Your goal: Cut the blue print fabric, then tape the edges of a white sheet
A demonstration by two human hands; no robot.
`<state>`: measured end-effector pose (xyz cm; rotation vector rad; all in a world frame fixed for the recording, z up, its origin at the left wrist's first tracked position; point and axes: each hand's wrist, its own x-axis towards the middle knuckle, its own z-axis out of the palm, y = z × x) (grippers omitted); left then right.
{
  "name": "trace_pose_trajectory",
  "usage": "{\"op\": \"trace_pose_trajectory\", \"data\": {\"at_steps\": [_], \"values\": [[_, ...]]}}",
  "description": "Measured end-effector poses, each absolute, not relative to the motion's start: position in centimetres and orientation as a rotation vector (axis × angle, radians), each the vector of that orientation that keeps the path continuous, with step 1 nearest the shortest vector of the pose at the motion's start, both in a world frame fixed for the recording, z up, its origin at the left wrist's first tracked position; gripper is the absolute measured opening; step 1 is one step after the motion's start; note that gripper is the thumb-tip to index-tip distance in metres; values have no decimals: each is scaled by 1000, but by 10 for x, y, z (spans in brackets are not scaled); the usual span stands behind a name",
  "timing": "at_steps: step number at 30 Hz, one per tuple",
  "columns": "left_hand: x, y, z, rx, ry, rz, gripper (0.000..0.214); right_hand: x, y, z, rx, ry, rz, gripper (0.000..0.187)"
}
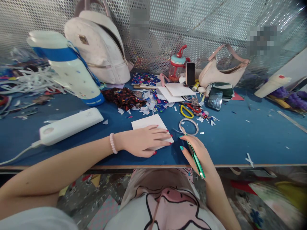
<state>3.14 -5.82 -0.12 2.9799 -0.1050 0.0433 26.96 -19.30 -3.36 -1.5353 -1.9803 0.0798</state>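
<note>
My left hand [146, 140] lies flat with fingers stretched out over a white piece of card [147, 122] near the table's front edge. To its right, my right hand [199, 150] is closed around a green utility knife [195, 158]. Whether its blade is out I cannot make out. Just beyond the right hand's fingertips lies a roll of white tape [189, 127], with a loose end pointing left toward the card. Behind the roll are yellow-handled scissors [186, 111], partly among paper scraps.
A white power strip [72, 125] and a large white-and-blue bottle [68, 67] stand at left. A white backpack [98, 48], more white card [178, 90], a red-lidded cup [177, 65], phones [215, 99] and a handbag [223, 73] line the back. Paper scraps [151, 102] litter the blue table [235, 137].
</note>
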Motion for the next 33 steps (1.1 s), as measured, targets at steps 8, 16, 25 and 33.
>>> {"op": "trace_pose_trajectory", "data": {"at_steps": [8,16,25,33], "values": [[31,-59,0,2989,-143,69,58,269,-194,-36,-1565,-2001,61,28],[32,-59,-2,2930,-217,151,52,268,-195,-36,-1576,-2064,9,33],[33,-66,-7,2848,-330,290,55,262,-203,-27,-1313,-2359,-10,37],[32,-61,-4,2787,-300,182,62,265,-212,-35,-1086,-2263,-115,15]]}}
